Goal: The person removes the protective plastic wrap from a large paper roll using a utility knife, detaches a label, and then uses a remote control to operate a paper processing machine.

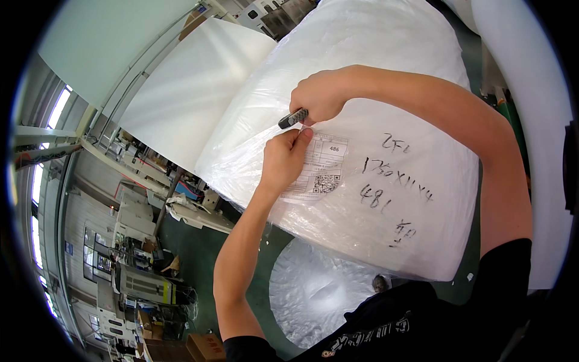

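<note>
A big white roll (pixel 416 114), wrapped in clear plastic film (pixel 250 130), fills the middle of the view and carries black handwriting. On its near side a printed paper label (pixel 326 158) with a square code lies against the surface. My right hand (pixel 321 96) is closed around a short black tool (pixel 294 118) with a grey patterned side, which resembles a utility knife; no blade shows. Just below it, my left hand (pixel 283 160) is closed at the label's upper left edge, thumb pressed in, pinching the film, which creases around it. The left fingertips are partly hidden.
Below the roll, a round bundle in shiny film (pixel 301 283) stands on the green floor (pixel 196 253). Another white roll (pixel 537 151) rises at the right, and a large pale sheet (pixel 199 84) spans the upper left. Machines (pixel 142 283) and cardboard boxes (pixel 205 348) line the left.
</note>
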{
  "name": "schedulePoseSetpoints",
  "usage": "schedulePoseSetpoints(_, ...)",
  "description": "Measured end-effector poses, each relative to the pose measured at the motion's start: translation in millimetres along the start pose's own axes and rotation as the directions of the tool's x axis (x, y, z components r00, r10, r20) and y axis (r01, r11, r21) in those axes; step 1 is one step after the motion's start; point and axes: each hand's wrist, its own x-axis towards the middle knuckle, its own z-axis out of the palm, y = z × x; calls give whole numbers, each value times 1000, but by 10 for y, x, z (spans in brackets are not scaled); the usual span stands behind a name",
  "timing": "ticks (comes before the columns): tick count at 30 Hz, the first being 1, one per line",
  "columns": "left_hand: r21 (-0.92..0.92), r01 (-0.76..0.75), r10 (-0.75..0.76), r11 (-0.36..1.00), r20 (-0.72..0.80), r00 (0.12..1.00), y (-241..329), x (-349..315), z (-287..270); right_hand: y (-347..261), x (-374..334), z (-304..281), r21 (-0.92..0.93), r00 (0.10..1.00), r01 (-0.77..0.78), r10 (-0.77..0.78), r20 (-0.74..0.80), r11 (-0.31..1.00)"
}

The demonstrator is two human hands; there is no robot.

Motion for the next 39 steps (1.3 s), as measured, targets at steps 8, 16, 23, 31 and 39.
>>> schedulePoseSetpoints(8, 54, -61, 68, 997, -139, 988, 58, -88, 50, -47, 14, 42, -192, 980, -89, 51, -194, 977)
schedulePoseSetpoints(16, 7, -77, 77, 997, -90, 993, 295, -205, -8, 476, 269, 31, 322, 989, -108, 134, -59, 941)
schedulePoseSetpoints(23, 71, -166, 171, 984, -83, 982, 250, -185, -33, -36, -314, -116, 331, 976, 57, 18, -218, 942)
schedulePoseSetpoints(31, 102, -166, 173, 981, -64, 983, 262, -107, -41, 93, -461, -2, 457, 992, -122, 124, 26, 881)
schedulePoseSetpoints(39, 353, -254, 323, 901, -152, 934, 350, -108, 58, 237, -269, 127, 435, 982, -50, 124, -142, 899)
